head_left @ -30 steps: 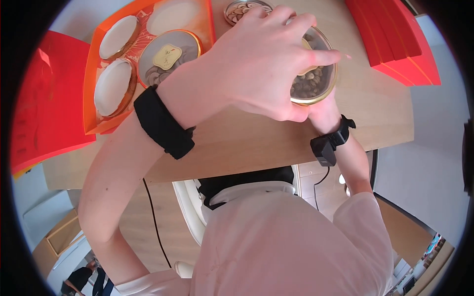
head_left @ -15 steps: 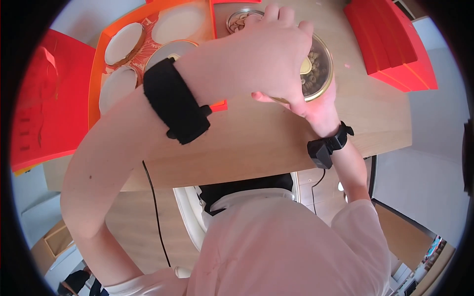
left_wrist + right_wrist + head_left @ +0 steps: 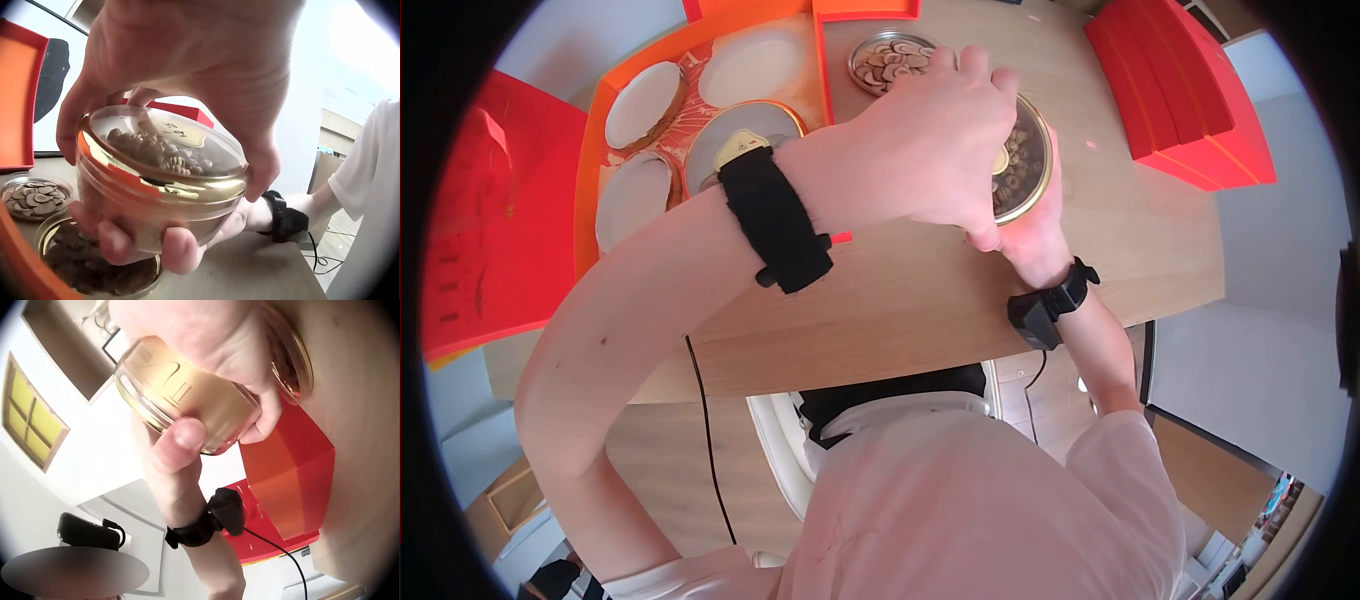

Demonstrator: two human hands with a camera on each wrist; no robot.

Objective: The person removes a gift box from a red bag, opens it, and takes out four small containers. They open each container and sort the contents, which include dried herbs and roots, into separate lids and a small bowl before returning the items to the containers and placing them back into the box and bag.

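A clear round jar (image 3: pixel 1027 170) with a gold-rimmed lid (image 3: pixel 140 177) is held over the table; small, rounded, brown dried pieces fill it. From above, my left hand (image 3: pixel 915 150) grips the lid, with fingers and thumb spread to opposite sides of the gold rim. My right hand (image 3: pixel 1037 238) holds the jar body from below; its fingertips (image 3: pixel 115 240) show under the rim in the left wrist view. A pale label lies on the lid, partly covered by my left hand. Another gold-rimmed jar (image 3: pixel 100 265) with dark contents stands below, hidden by my hands in the head view.
An orange box (image 3: pixel 587 215) with round recesses sits at left, holding a lidded jar (image 3: pixel 700 150) of sliced pieces. A round container of pale slices (image 3: pixel 880 62) stands at the back. Red boxes flank both sides, one at right (image 3: pixel 1190 100) and another at left (image 3: pixel 500 220).
My left hand has turned on the lid and its wrist has swung round. Both hands and the jar have shifted slightly left and nearer my body.
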